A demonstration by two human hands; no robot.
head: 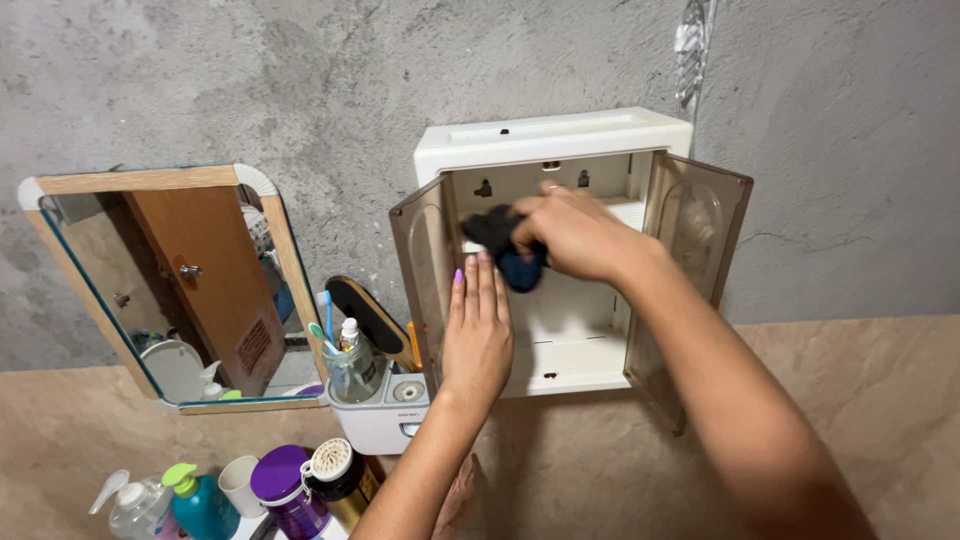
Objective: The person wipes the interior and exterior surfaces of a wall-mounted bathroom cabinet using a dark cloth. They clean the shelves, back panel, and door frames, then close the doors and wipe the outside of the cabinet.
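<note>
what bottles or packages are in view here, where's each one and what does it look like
pump bottle: bottom left corner, clear body, white pump
teal bottle: right of the pump bottle, lime green spout cap
purple bottle: bottom, left of the left hand's forearm, round purple lid
dispenser box: on the wall below the cabinet's left door, white, small grey label too small to read

The wall cabinet (553, 135) is white with smoky brown see-through doors (690, 250); the cloth (510, 250) is dark blue and black. The wall (300, 90) is mottled grey, the mirror frame (140, 180) tan wood, one bottle cap (277, 472) purple, a pump bottle (200, 505) teal with green top
</note>
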